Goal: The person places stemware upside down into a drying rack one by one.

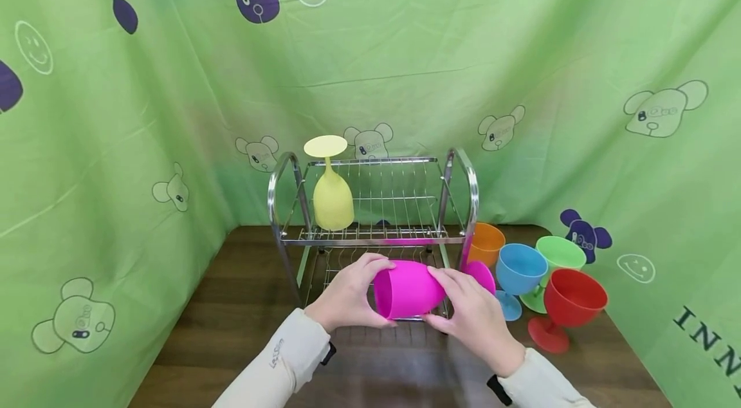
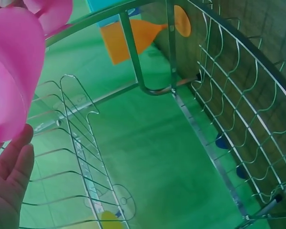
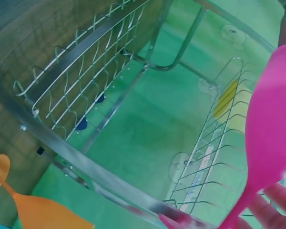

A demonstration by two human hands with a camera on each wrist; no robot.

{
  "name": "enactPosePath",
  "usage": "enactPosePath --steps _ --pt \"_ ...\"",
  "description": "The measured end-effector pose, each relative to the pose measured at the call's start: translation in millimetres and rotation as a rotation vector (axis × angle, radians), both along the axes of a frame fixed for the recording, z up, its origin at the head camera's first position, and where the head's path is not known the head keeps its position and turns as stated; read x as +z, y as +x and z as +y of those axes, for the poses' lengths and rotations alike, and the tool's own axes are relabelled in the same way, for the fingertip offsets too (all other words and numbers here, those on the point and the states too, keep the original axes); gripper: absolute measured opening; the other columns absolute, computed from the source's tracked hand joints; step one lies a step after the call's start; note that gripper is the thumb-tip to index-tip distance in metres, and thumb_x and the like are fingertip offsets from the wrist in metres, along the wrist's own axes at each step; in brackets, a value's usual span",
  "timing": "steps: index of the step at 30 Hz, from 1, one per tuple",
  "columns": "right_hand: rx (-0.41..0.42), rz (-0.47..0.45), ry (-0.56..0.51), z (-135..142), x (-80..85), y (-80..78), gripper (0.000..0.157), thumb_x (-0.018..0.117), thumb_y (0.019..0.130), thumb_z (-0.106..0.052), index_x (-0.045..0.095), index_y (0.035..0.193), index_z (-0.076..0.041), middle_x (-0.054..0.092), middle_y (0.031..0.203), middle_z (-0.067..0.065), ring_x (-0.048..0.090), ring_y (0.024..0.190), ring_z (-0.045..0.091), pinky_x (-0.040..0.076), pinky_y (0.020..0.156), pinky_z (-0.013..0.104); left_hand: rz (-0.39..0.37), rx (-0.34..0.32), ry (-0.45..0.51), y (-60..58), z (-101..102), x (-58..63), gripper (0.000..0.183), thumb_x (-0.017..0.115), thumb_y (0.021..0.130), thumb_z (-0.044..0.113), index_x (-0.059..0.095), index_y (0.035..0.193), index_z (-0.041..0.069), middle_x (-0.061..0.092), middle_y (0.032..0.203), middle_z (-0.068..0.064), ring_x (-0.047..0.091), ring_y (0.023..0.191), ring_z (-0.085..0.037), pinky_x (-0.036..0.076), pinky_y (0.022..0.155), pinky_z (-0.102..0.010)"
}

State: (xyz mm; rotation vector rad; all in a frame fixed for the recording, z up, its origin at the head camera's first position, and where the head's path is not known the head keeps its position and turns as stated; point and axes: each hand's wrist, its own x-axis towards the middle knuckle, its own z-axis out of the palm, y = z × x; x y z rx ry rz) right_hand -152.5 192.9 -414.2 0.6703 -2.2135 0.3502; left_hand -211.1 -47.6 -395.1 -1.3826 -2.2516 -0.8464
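Both hands hold a pink plastic goblet [image 1: 413,289] on its side in front of the dish rack [image 1: 370,242]. My left hand [image 1: 353,295] grips its mouth end between thumb and fingers. At the stem end, my right hand [image 1: 477,315] pinches the lower bowl, and the pink foot shows beyond it on the right. In the right wrist view the pink goblet [image 3: 274,124] tapers to its stem beside the fingertips [image 3: 271,205]. Upside down on the upper rack, at the left, stands a yellow goblet [image 1: 334,202].
Right of the rack stand an orange goblet [image 1: 486,244], a blue goblet [image 1: 521,269], a green goblet [image 1: 560,253] and a red goblet [image 1: 574,298], mouths up. The two-tier metal rack sits on a brown wooden table [image 1: 202,324]. Green patterned cloth [image 1: 405,60] hangs around it.
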Motion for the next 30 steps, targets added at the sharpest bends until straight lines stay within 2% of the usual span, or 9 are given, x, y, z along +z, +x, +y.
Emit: enactPosePath --steps 4,9,12,15,18,22,25,27,30 --pt "0.030 0.109 -0.087 -4 0.4 4.1 0.070 0.044 0.089 -0.063 0.065 0.112 -0.001 0.065 0.103 0.016 0.062 0.089 0.032 0.055 0.068 0.047 -0.108 -0.037 0.125 4.0 -3 -3.3 0.089 0.095 0.049 0.021 0.048 0.123 0.005 0.053 0.119 -0.012 0.058 0.102 -0.023 0.052 0.083 -0.028" --pt "0.081 0.284 -0.237 -8 -2.2 9.5 0.057 0.053 0.092 -0.053 0.069 0.098 0.001 0.066 0.094 0.013 0.062 0.083 0.027 0.048 0.083 0.024 -0.254 -0.067 0.266 11.0 -5 -3.4 0.091 0.094 0.048 0.010 0.045 0.125 0.006 0.053 0.118 -0.011 0.056 0.099 -0.021 0.052 0.082 -0.036" --pt "0.115 0.269 -0.315 -11 -5.3 13.8 0.057 0.056 0.091 -0.052 0.068 0.098 0.004 0.066 0.092 0.014 0.061 0.082 0.024 0.039 0.091 0.012 -0.282 -0.058 0.319 14.1 -6 -2.0 0.091 0.094 0.048 0.006 0.045 0.125 0.007 0.054 0.116 -0.011 0.055 0.094 -0.018 0.051 0.079 -0.039" --pt "0.146 0.136 -0.449 -16 -8.6 20.3 0.058 0.063 0.087 -0.050 0.063 0.105 0.006 0.065 0.092 0.013 0.060 0.085 0.014 0.041 0.088 0.009 -0.301 -0.060 0.377 16.2 -6 -1.1 0.092 0.092 0.046 0.002 0.044 0.125 0.007 0.055 0.114 -0.012 0.055 0.091 -0.019 0.050 0.080 -0.039" --pt "0.252 -0.091 -0.671 -22 -10.8 27.3 0.049 0.078 0.081 -0.021 0.057 0.116 0.005 0.064 0.094 0.004 0.059 0.086 0.005 0.045 0.080 0.010 -0.335 -0.079 0.436 18.4 -6 -0.2 0.094 0.091 0.046 -0.004 0.042 0.126 0.005 0.054 0.115 -0.016 0.058 0.092 -0.020 0.050 0.082 -0.038" --pt "0.627 -0.420 -0.959 -28 -10.3 29.5 0.070 0.070 0.076 0.014 0.042 0.136 -0.009 0.060 0.107 -0.004 0.060 0.091 0.006 0.051 0.077 0.018 -0.402 -0.109 0.518 21.8 -2 -0.1 0.096 0.087 0.047 -0.009 0.037 0.128 0.003 0.053 0.117 -0.021 0.059 0.097 -0.020 0.050 0.085 -0.037" --pt "0.846 -0.581 -1.083 -33 -7.1 25.2 0.069 0.064 0.086 0.007 0.032 0.142 -0.018 0.057 0.120 -0.004 0.059 0.102 0.009 0.052 0.081 0.024 -0.468 -0.146 0.584 25.2 4 -2.7 0.096 0.085 0.049 -0.013 0.033 0.129 -0.001 0.053 0.117 -0.024 0.058 0.100 -0.017 0.050 0.087 -0.037" --pt "0.872 -0.609 -1.142 -36 -3.8 21.5 0.064 0.064 0.089 -0.001 0.032 0.141 -0.020 0.056 0.124 -0.003 0.058 0.108 0.010 0.051 0.085 0.025 -0.518 -0.186 0.618 27.3 9 -5.6 0.096 0.082 0.051 -0.017 0.029 0.129 -0.004 0.053 0.117 -0.026 0.057 0.102 -0.016 0.050 0.088 -0.036" --pt "0.822 -0.611 -1.202 -39 0.4 15.8 0.060 0.067 0.088 -0.006 0.034 0.137 -0.019 0.055 0.125 -0.003 0.057 0.111 0.010 0.049 0.088 0.025 -0.572 -0.220 0.637 29.4 16 -7.9 0.095 0.080 0.053 -0.019 0.026 0.130 -0.005 0.053 0.120 -0.025 0.057 0.104 -0.016 0.050 0.089 -0.036"
